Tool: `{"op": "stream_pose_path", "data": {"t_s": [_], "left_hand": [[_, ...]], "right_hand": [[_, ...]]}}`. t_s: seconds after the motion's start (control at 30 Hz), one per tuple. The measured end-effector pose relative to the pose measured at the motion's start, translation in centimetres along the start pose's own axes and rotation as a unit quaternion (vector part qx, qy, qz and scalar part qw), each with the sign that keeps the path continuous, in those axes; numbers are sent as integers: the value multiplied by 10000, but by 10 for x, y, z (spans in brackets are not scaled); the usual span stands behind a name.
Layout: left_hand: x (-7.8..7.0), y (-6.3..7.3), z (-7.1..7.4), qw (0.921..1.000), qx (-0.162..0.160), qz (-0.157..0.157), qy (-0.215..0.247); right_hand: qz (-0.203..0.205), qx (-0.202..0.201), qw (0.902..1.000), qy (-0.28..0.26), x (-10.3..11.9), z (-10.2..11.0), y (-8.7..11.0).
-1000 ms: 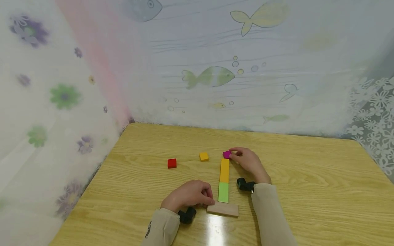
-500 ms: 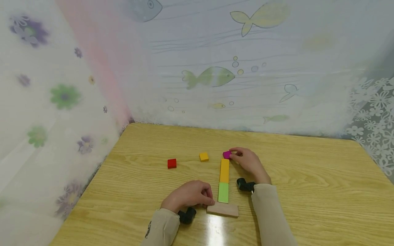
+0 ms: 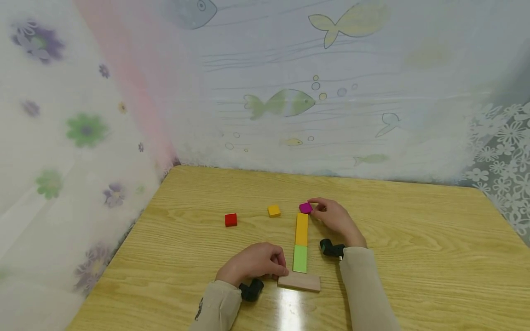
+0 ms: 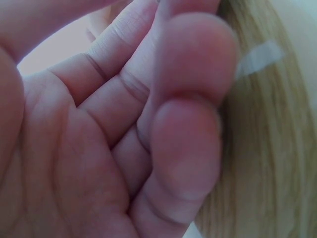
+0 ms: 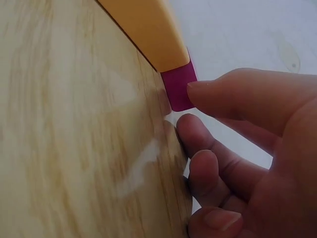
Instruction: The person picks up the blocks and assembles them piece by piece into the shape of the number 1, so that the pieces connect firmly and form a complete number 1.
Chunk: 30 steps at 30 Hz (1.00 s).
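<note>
A small purple block [image 3: 305, 208] stands at the far end of a row, against an orange block [image 3: 302, 229]. My right hand [image 3: 334, 219] pinches its right side with thumb and index finger. In the right wrist view the thumb overlaps the purple block [image 5: 179, 89], and the other fingers curl below. A light green block [image 3: 300, 259] continues the row toward me. Across its near end lies a plain wooden plank [image 3: 299, 281]. My left hand [image 3: 256, 263], fingers curled, holds the plank's left end by thumb and index finger; the left wrist view shows only curled fingers [image 4: 185, 148] over the table.
A loose yellow block [image 3: 274, 211] and a red block [image 3: 231, 220] lie left of the row on the wooden table [image 3: 434, 257]. Black wrist cameras [image 3: 331, 248] sit under both wrists. A patterned curtain [image 3: 265, 151] borders the table's back and left sides.
My right thumb and index finger have eased slightly to the right, so a little more of the purple block shows. The left hand and the other blocks stay as they were.
</note>
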<state>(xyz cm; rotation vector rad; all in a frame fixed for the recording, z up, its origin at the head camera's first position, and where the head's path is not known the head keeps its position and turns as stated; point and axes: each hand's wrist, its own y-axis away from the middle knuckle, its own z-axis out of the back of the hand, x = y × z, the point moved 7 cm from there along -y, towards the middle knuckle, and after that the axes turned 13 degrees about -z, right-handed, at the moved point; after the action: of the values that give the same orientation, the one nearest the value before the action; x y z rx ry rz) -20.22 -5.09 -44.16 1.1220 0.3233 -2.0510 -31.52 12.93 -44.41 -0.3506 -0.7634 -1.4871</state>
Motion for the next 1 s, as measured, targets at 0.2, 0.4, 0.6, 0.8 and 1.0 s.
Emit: {"op": "stream_pose_path", "data": {"t_s": [0.2, 0.4, 0.6, 0.8, 1.0], "left_hand": [[0, 0, 0, 10000, -1, 30, 23], [0, 0, 0, 10000, -33, -4, -22], [2, 0, -1, 10000, 5, -31, 47], [2, 0, -1, 9998, 12, -17, 203], [3, 0, -1, 9995, -7, 11, 305]], "right_hand": [[-23, 0, 10000, 44, 1, 1, 1], [-86, 44, 9999, -28, 3, 2, 3], [-73, 25, 10000, -59, 4, 1, 3], [-29, -20, 10000, -1, 3, 0, 3], [-58, -51, 10000, 17, 3, 1, 3]]}}
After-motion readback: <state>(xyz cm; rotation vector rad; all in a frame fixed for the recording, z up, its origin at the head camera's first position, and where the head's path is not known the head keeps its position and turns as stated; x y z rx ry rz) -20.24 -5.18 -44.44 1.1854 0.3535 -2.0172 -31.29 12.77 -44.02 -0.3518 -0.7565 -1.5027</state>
